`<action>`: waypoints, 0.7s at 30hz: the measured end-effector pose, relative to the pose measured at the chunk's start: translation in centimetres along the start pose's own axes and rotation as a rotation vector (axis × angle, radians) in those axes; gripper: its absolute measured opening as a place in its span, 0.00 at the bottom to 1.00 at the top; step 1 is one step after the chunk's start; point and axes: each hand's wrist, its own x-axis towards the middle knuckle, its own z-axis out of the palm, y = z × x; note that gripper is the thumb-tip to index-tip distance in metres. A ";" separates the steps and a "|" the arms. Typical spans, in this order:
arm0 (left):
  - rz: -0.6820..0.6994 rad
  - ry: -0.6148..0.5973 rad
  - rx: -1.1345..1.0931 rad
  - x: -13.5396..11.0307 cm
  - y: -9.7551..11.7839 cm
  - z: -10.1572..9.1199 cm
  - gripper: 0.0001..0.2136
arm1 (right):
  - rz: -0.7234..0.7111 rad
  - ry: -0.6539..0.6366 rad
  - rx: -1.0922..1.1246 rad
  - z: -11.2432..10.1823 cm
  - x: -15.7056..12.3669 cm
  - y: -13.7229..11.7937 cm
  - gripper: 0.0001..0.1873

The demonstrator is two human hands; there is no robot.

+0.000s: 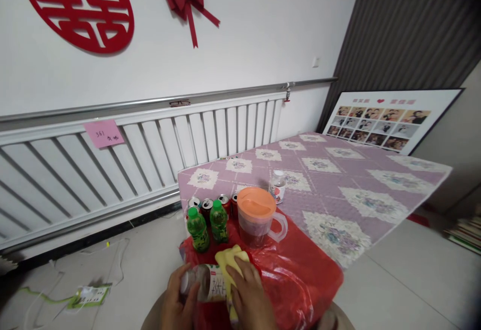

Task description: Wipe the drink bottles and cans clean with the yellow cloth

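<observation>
Left hand (179, 292) grips labelled bottle (209, 284), on its side, by the cap end. Right hand (250, 290) clutches yellow cloth (231, 260) against the bottle's other end, so bottle sits between both hands. Red plastic sheet (293, 275) beneath and right of right hand. Orange-lidded pitcher (257, 215) just beyond right hand. Two green bottles, nearer one (198, 230), beyond left hand; cans (207, 205) farther past them.

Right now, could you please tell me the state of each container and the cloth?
Held bottle: sideways in the left hand
Yellow cloth: bunched under the right hand
Two green bottles: upright, capped
Pitcher: upright, lid on
Cans: upright; open or sealed unclear
Far bottle: upright, capped
</observation>
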 end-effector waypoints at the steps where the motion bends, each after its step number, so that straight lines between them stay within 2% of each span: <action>1: 0.004 -0.017 0.000 -0.1 0.1 0.0 0.16 | -0.053 -0.012 0.017 -0.1 -0.1 -0.6 0.30; 4: 0.012 -0.091 -0.009 -0.5 -0.1 -0.2 0.16 | -0.201 -0.043 0.059 -0.2 -0.1 -2.4 0.29; 6: -0.001 -0.141 -0.024 -0.7 -0.7 -0.3 0.17 | -0.214 -0.072 0.056 -0.4 -0.1 -3.1 0.29; 10: 0.000 -0.204 0.013 -1.1 -2.0 -0.7 0.20 | -0.056 -0.133 0.002 -1.2 0.1 -3.1 0.26; 13: 0.004 -0.180 0.118 -1.6 -2.2 -0.7 0.20 | 0.047 -0.106 -0.048 -2.0 0.2 -2.0 0.29; 21: 0.073 -0.129 0.267 -2.4 -1.5 -0.5 0.22 | 0.088 -0.081 -0.076 -2.3 -0.2 -0.4 0.29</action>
